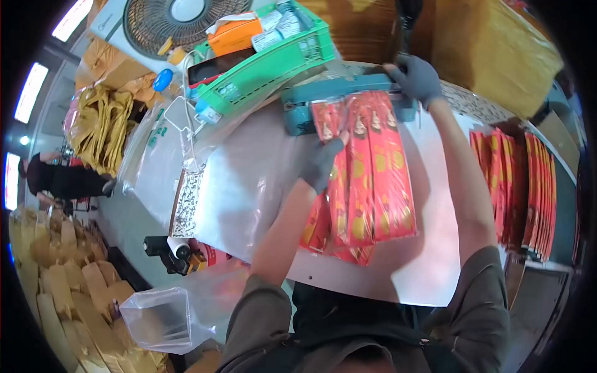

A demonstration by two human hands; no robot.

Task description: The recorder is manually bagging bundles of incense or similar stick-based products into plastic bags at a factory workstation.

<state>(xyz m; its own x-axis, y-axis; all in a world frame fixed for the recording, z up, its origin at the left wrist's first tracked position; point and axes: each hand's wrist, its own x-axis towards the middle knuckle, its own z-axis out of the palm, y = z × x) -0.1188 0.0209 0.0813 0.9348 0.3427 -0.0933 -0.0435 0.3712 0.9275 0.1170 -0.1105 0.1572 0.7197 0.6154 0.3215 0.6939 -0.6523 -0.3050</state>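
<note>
The gloved left hand [320, 165] lies on the packets [362, 193], its grip unclear: long, glossy red, gold-patterned strips, upper ends at the teal sealer [301, 96]. The gloved right hand [420, 79] curls beside the black handle [407, 28]; whether clamped, one cannot tell.

The packets [376, 168] lie on the worktop [429, 273], their far ends at the machine [301, 117]. The left hand [321, 163] is at their left side, the right hand [418, 81] at the machine's right end. Far left of the machine is the basket [273, 86], with a box [235, 37] in it and the fan [186, 31] behind. Plastic sheeting [242, 180] spreads left of the packets; packet rows [541, 193] are to the right, a carton [491, 59] far right.
</note>
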